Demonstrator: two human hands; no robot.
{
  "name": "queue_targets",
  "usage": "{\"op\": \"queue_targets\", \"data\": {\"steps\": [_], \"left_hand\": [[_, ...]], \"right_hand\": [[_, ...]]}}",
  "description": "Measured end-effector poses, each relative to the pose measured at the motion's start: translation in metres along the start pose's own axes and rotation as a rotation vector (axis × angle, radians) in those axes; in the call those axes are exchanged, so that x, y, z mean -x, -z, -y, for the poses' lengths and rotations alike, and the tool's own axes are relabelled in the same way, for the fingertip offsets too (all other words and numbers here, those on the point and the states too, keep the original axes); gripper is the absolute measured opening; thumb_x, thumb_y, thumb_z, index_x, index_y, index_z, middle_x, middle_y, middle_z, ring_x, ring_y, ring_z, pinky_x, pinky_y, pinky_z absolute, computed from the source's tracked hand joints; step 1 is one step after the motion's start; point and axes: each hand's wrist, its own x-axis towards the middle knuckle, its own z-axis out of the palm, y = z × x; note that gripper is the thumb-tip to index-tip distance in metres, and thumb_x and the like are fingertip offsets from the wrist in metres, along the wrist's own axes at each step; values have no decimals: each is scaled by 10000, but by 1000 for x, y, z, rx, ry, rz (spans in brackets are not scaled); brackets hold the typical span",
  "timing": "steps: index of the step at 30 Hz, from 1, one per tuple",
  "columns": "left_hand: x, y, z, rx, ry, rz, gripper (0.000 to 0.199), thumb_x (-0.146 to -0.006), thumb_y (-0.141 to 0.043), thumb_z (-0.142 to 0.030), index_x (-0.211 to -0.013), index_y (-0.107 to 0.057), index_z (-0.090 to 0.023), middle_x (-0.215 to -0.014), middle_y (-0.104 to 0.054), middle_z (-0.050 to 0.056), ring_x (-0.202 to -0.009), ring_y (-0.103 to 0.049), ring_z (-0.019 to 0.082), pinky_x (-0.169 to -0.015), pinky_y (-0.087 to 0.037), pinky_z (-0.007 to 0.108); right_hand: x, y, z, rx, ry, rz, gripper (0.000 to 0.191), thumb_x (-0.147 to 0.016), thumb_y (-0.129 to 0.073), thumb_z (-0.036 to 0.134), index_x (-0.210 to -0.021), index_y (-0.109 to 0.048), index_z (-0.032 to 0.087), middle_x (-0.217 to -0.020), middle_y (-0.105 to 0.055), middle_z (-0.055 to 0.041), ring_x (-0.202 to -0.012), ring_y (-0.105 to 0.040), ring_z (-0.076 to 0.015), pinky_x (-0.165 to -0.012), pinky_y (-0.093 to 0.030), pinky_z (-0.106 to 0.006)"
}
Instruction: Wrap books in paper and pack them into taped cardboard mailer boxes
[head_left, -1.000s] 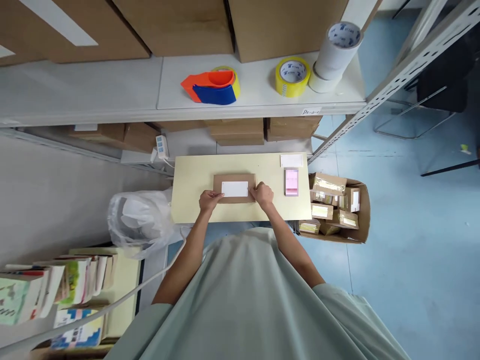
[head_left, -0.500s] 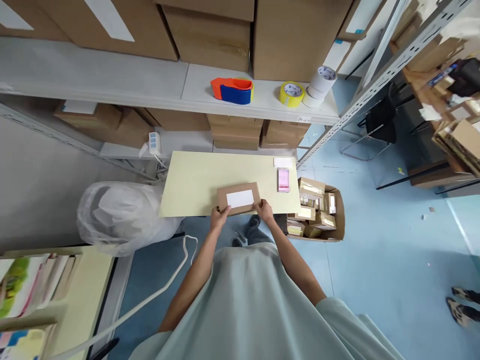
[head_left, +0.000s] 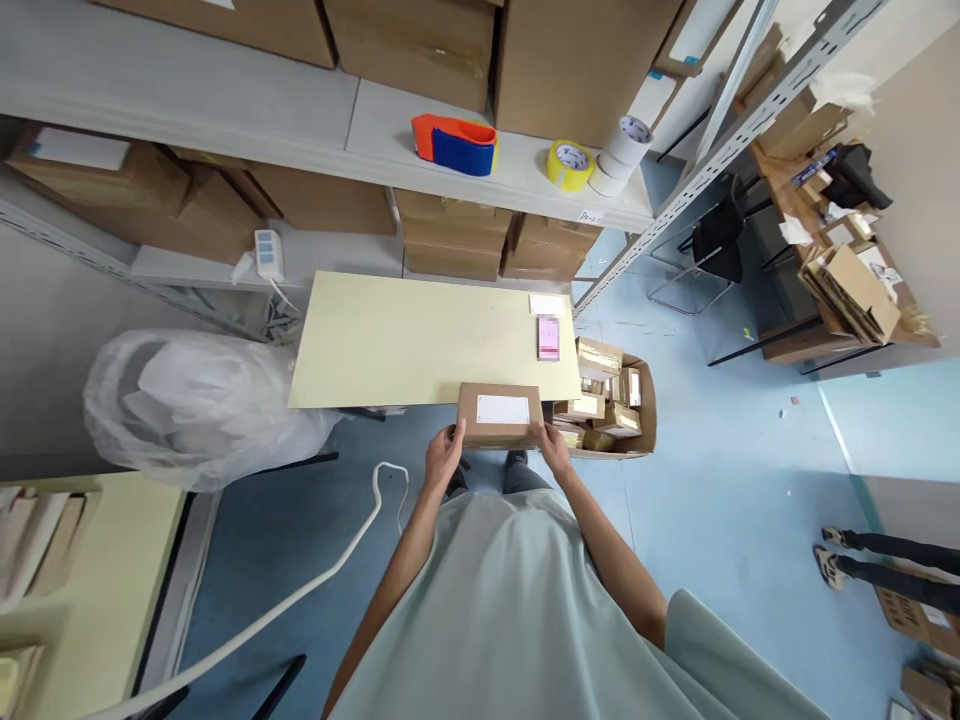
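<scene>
Between my two hands is a small brown cardboard box [head_left: 471, 405] with a white label on its top. My left hand [head_left: 445, 455] grips its left front corner, thumb on top. At the right front corner, my right hand [head_left: 553, 450] is closed on it too. The box overlaps the front edge of the pale yellow table [head_left: 420, 335] and reaches out over the floor. Fingers under the box are hidden. On the table's right end lie a phone with a pink screen [head_left: 548, 339] and a white slip of paper [head_left: 547, 304].
Right of the table, a large carton [head_left: 647, 415] holds several small boxes. A shelf [head_left: 300, 150] behind carries an orange and blue tape dispenser [head_left: 454, 145], yellow tape [head_left: 570, 165] and white rolls [head_left: 624, 150]. A plastic bag [head_left: 195, 400] and white cable [head_left: 330, 570] are left. Someone's legs [head_left: 892, 555] show at right.
The box has moved right and toward me, from lying on the table to its front edge, both hands still on it. The whole view has shifted to the right.
</scene>
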Motion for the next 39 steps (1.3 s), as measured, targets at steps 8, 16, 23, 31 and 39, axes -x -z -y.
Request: {"op": "queue_targets", "data": {"steps": [8,16,23,31,39], "left_hand": [[28,-53,-56,-348,-138,109,489,-1092,-504,-607,-1144,-812,-230,-1170,-854,102,-1119,-792,307,-979,-589,370],[30,-188,-68,-630,-59,324,510,-1096,-511,-624,-1111,-779,-191,-1179,-848,158,-1155,-794,321,-964,-573,352],[42,-308,-58,-823,-28,482,471,-1074,-558,-580,-1025,-811,-186,-1076,-846,159,-1108,-788,320,-905,-557,327],[48,-368,-56,-924,-27,543,386,-1049,-613,-495,-972,-813,-174,-1126,-832,174,-1176,-748,341,-978,-542,356],[34,-385,-66,-920,-13,466,426,-1055,-614,-487,-1218,-797,-139,-1296,-800,204,-1295,-723,367,-1081,-536,391]], "right_hand": [[-12,43,-92,-355,13,-102,783,-957,-220,973,-674,-458,284,-651,-606,-50,-717,-597,-265,-686,-461,-346],[-35,75,-225,-420,-96,10,617,-993,-494,804,-781,-663,250,-785,-763,-95,-873,-742,-289,-740,-518,-311],[-44,101,-350,-481,-182,63,569,-967,-477,732,-829,-715,233,-878,-821,-119,-918,-763,-311,-784,-557,-342],[-56,106,-407,-543,-221,57,591,-917,-454,773,-881,-700,237,-913,-834,-122,-889,-764,-311,-789,-575,-362],[-87,119,-406,-608,-167,22,623,-932,-468,807,-938,-719,236,-1029,-851,-140,-1001,-771,-336,-885,-594,-399]]}}
